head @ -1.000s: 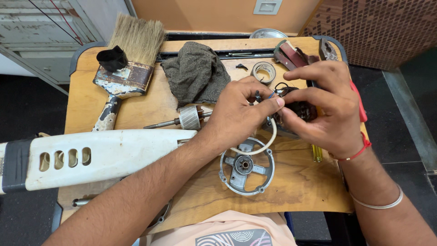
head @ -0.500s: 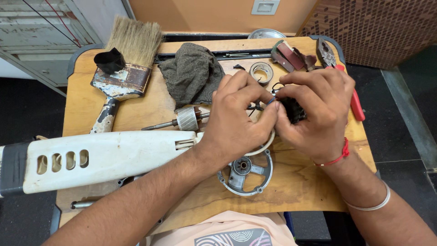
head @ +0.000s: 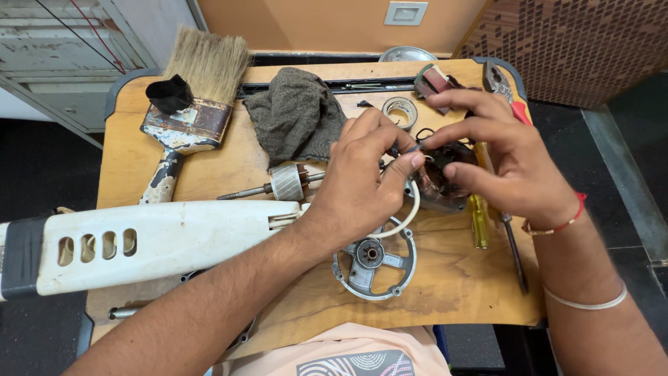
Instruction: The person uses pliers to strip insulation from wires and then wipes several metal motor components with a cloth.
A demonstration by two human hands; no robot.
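My left hand [head: 362,182] covers much of the dark round motor winding [head: 442,182] I work on, so I cannot make out its near side; it sits above the desk [head: 209,174] right of centre, between both hands. My left grip is pressed together, thumb and forefinger pinching a thin wire at the winding's top edge. My right hand [head: 511,163] cups the winding from the far side, fingers curled and pinching its rim; whether the piece rests on the wood is hidden.

The winding looks coppery and dark, ringed in metal. A white cord loops under my left hand. Just below lies a grey cast metal end cover [head: 374,261] with spokes and a central bearing. A ribbed rotor on a shaft [head: 285,183] lies left of my wrist, a rumpled grey cloth [head: 296,115] behind it, a worn bristle paintbrush [head: 188,111] further left. The white slotted plastic housing [head: 139,240] runs off the left edge of view.

A yellow-handled screwdriver [head: 480,219] lies partly under my right wrist. Bare wood is open near the right front corner.
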